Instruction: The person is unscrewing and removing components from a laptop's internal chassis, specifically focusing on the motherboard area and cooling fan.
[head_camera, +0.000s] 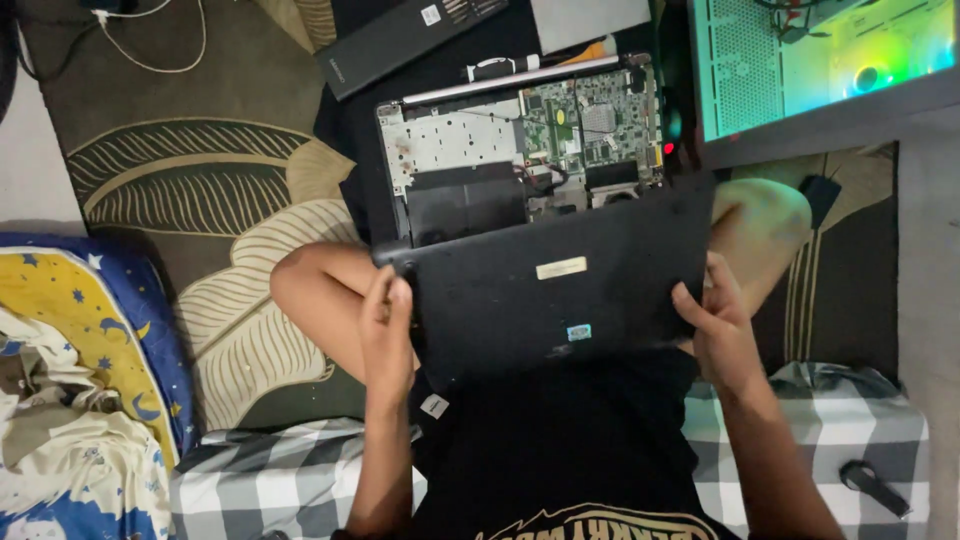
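Both hands grip a black laptop cover (560, 290) over the lap: left hand (388, 335) closed on its left edge, right hand (718, 330) on its right. The cover bears a pale rectangular sticker (561, 267) and a small blue one (578, 332). Behind it lies the opened laptop (520, 140), circuit board bare.

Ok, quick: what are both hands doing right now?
Left hand: closed on the black laptop cover, left edge.
Right hand: closed on its right edge.
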